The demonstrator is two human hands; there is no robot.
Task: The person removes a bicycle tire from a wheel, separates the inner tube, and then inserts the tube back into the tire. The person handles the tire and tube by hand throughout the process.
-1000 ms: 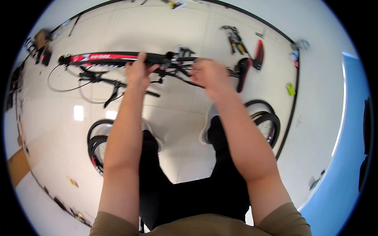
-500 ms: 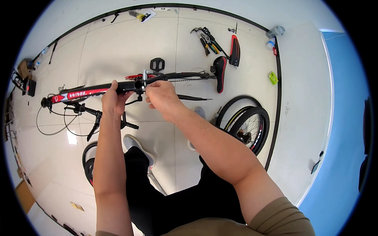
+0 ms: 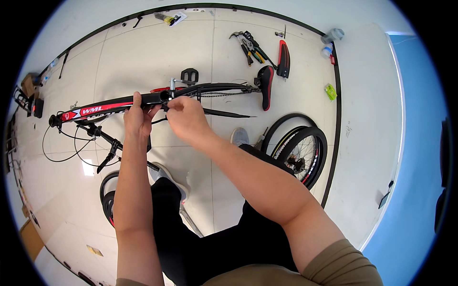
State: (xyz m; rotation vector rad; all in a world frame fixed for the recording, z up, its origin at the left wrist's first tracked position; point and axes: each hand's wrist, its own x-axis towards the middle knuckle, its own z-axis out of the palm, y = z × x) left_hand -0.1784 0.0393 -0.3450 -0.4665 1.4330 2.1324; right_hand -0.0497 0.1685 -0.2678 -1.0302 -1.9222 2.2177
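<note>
Head view: the bike frame [image 3: 113,106], grasped by the left hand [image 3: 137,120], should be kept still; what is pinched by the right hand [image 3: 187,119] cannot be told.

A brown short-sleeved shirt [image 3: 260,276] tops black trousers [image 3: 222,248] and grey shoes [image 3: 239,136].

Bright, even light fills the room, and a hard white glare patch [image 3: 88,168] shines on the glossy floor [image 3: 202,176]. Shadows are faint and soft—a grey one spreads on the tiles beyond the bike [image 3: 102,110], which looks fairly sharp. The wide lens bends the dark skirting [image 3: 338,95] into an arc—corners go black, the rim fringes blue, and clutter [image 3: 36,106] at far left looks squeezed and murky.
</note>
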